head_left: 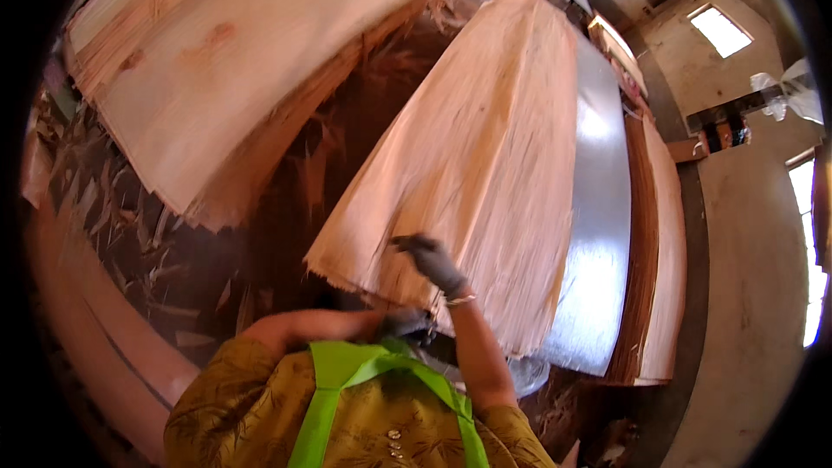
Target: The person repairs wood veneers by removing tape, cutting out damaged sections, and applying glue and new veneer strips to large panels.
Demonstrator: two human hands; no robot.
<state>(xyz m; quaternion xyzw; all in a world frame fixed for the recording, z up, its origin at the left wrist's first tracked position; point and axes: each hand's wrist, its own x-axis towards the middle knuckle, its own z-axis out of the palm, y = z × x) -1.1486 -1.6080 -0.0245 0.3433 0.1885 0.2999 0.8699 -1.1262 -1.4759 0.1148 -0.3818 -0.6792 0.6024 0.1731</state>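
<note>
A large sheet of pale, pinkish wood veneer stretches away in front of me, with lengthwise ripples and a ragged near edge. My right hand, in a grey glove with dark fingertips, is over the near part of this sheet. Its fingers reach out to the left and hold nothing that I can see; contact with the wood is unclear. Close to my body, my left hand, also gloved, is at the sheet's near edge. Its fingers are dark and partly hidden, so their grip does not show.
Right of the veneer lies a shiny metal sheet, with a veneer stack beyond it. Another big stack of veneer stands at the far left. Wood scraps litter the floor. A wall with windows bounds the right side.
</note>
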